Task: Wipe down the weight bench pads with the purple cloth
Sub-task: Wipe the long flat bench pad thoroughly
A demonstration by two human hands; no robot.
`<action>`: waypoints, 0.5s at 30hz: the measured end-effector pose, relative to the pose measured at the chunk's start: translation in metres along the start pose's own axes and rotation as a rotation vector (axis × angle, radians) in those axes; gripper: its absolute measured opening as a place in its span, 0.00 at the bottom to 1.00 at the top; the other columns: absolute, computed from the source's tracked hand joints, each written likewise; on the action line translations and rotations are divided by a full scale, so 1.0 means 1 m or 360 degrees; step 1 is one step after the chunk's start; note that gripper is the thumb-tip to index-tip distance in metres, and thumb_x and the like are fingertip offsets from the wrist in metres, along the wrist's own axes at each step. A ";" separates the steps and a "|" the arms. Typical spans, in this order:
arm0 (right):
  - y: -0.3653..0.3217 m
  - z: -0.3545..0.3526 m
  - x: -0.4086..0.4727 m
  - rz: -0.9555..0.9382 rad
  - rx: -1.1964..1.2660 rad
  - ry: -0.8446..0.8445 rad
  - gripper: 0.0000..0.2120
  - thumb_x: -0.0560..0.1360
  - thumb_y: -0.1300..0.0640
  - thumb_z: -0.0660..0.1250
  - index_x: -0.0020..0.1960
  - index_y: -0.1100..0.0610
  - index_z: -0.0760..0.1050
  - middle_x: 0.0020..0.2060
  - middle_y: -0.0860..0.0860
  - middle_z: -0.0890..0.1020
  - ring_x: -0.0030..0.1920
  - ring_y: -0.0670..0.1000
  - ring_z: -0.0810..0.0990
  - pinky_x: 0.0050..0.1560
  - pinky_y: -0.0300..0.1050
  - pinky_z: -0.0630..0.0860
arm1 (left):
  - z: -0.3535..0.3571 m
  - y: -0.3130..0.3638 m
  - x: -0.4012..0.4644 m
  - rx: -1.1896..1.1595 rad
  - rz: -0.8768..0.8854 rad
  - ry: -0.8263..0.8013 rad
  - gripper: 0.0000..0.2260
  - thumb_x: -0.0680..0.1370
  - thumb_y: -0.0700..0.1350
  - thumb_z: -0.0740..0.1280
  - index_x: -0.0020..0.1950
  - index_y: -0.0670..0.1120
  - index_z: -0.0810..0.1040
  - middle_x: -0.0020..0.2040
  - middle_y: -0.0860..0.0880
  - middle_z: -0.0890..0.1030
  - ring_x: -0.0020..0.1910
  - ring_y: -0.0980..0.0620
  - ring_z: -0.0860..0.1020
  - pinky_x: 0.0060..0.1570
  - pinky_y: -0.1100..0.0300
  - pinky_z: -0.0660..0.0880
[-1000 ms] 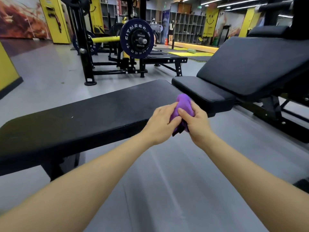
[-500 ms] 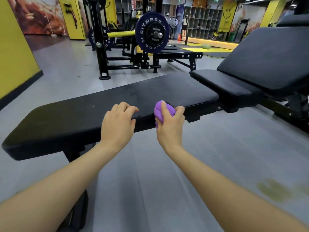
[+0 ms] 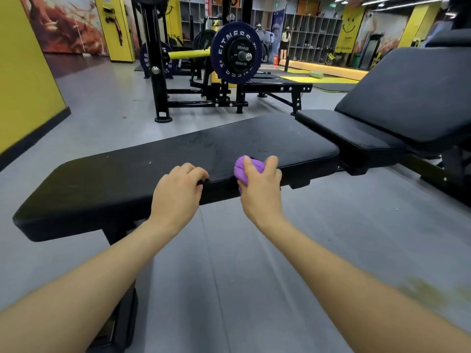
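Left hand now on pad, right hand gripping cloth

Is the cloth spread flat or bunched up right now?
Bunched up. The cloth shows as a rounded purple wad gripped in the right hand at the bench pad's near edge, not laid flat.

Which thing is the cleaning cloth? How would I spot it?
Find the long flat black bench pad across the middle. At its near edge, toward the right end, the right hand grips a bunched purple cloth. It is the only purple thing there; the left hand beside it holds nothing.
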State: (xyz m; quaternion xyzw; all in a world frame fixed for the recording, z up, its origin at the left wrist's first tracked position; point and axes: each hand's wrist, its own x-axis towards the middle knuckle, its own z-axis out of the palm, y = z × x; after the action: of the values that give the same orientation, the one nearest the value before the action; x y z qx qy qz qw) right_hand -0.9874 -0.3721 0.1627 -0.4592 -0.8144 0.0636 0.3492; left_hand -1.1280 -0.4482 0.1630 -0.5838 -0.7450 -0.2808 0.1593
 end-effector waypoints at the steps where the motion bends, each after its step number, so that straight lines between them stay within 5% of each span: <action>1: 0.008 -0.009 0.004 -0.0057 -0.0029 -0.0017 0.23 0.77 0.60 0.62 0.71 0.51 0.64 0.64 0.57 0.61 0.58 0.60 0.65 0.50 0.46 0.71 | -0.001 0.000 0.000 -0.0009 -0.0010 -0.0014 0.08 0.77 0.39 0.65 0.54 0.47 0.79 0.52 0.48 0.79 0.49 0.45 0.77 0.45 0.53 0.72; 7: 0.038 -0.042 0.029 0.0379 -0.0138 0.0046 0.15 0.78 0.58 0.60 0.65 0.55 0.69 0.64 0.59 0.61 0.59 0.63 0.66 0.47 0.47 0.65 | -0.004 0.000 -0.002 -0.0081 -0.0065 -0.0052 0.09 0.78 0.40 0.62 0.57 0.48 0.78 0.54 0.50 0.78 0.53 0.48 0.76 0.46 0.53 0.75; 15: -0.024 -0.013 0.023 -0.0233 -0.0253 -0.0452 0.16 0.77 0.56 0.61 0.64 0.54 0.69 0.62 0.55 0.62 0.56 0.60 0.68 0.45 0.49 0.70 | -0.007 -0.003 0.000 -0.0078 -0.0052 -0.0129 0.10 0.77 0.40 0.63 0.56 0.48 0.78 0.54 0.50 0.78 0.53 0.47 0.76 0.46 0.49 0.76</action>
State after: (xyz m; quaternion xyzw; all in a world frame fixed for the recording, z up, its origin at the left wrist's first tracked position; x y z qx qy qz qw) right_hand -1.0034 -0.3707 0.1943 -0.4113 -0.8892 0.0375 0.1970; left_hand -1.1318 -0.4528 0.1680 -0.5862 -0.7530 -0.2778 0.1101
